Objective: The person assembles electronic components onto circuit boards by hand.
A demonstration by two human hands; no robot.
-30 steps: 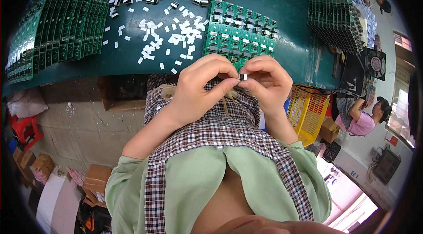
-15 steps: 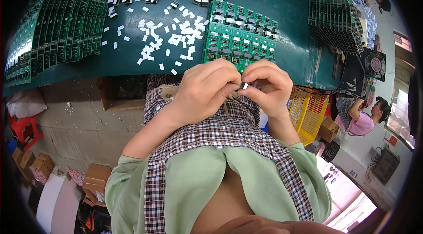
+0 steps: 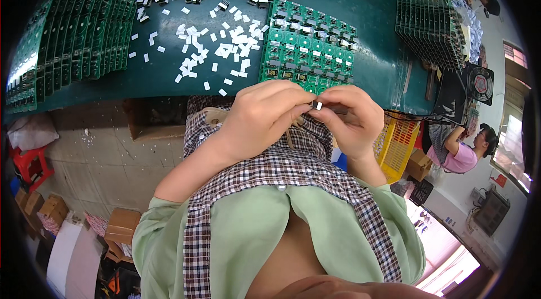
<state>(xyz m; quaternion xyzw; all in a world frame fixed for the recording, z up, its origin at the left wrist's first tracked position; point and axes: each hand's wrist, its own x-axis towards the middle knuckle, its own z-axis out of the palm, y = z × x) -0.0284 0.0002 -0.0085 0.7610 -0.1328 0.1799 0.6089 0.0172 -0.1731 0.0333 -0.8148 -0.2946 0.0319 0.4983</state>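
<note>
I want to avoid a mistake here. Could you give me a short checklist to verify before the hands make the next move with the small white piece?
1. Small white piece pinched between the fingertips of the left hand and the right hand: ok.
2. Piece seated on the dark part under the right hand's fingers: cannot tell, fingers hide it.
3. Green circuit board panel lies flat on the green table just beyond the hands: ok.
4. Loose white pieces lie near on the table: ok.
5. Which way the piece faces: cannot tell, too small.
</note>
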